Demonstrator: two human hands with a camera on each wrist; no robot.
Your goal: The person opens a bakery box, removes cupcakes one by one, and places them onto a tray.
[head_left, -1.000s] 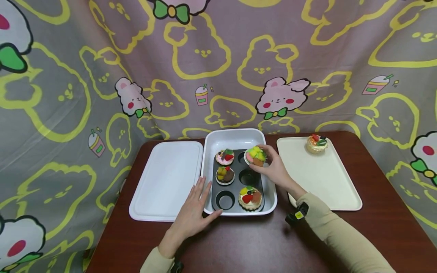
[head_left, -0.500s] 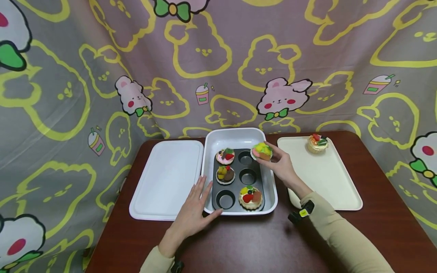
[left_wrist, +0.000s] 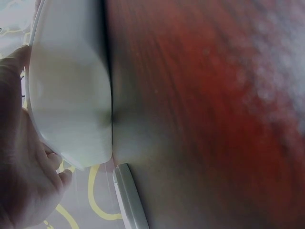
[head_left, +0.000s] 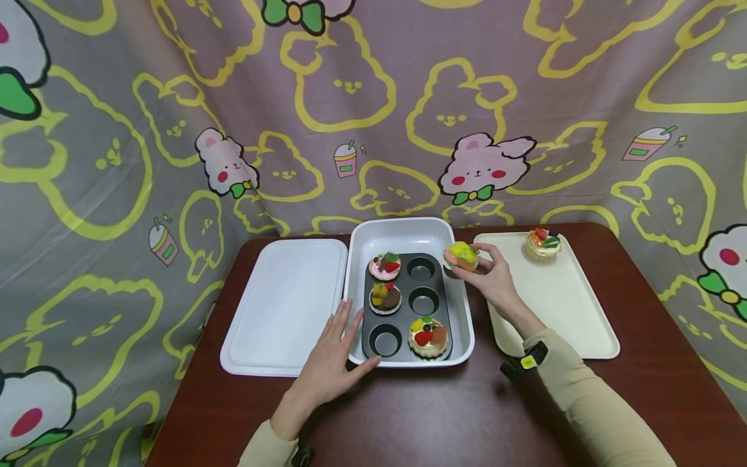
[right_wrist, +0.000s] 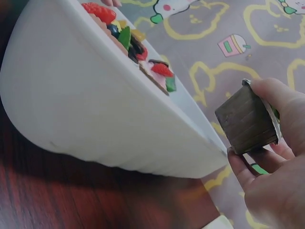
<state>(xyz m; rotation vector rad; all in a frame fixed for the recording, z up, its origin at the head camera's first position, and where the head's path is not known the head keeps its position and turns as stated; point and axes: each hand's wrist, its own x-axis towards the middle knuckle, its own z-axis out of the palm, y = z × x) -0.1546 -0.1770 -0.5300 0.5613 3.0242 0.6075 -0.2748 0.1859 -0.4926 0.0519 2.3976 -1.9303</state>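
My right hand point(head_left: 493, 275) pinches a fruit tart point(head_left: 463, 255) with yellow, pink and brown toppings, held over the right rim of a deep white pan point(head_left: 403, 235). In the right wrist view the underside of the tart point(right_wrist: 248, 121) shows, thumb above and fingers below. Inside the pan lies a dark muffin tin point(head_left: 405, 324). Two tarts fill its left column's upper cups: a pink tart point(head_left: 384, 266) and a chocolate one point(head_left: 385, 298). Another fruit tart point(head_left: 428, 338) sits at its front right. My left hand point(head_left: 329, 360) rests on the pan's left front rim, fingers straight.
A cream tray point(head_left: 548, 311) stands right of the pan, bearing one fruit-topped tart point(head_left: 542, 244) at its back. To the left lies a flat white tray point(head_left: 286, 308). All stand on a dark brown table point(head_left: 420, 415) before a patterned curtain point(head_left: 373, 117).
My right hand has carried the yellow-topped tart rightward from above the muffin tin's back right cup to the pan's right rim, uncovering that cup. The left hand has stayed put.
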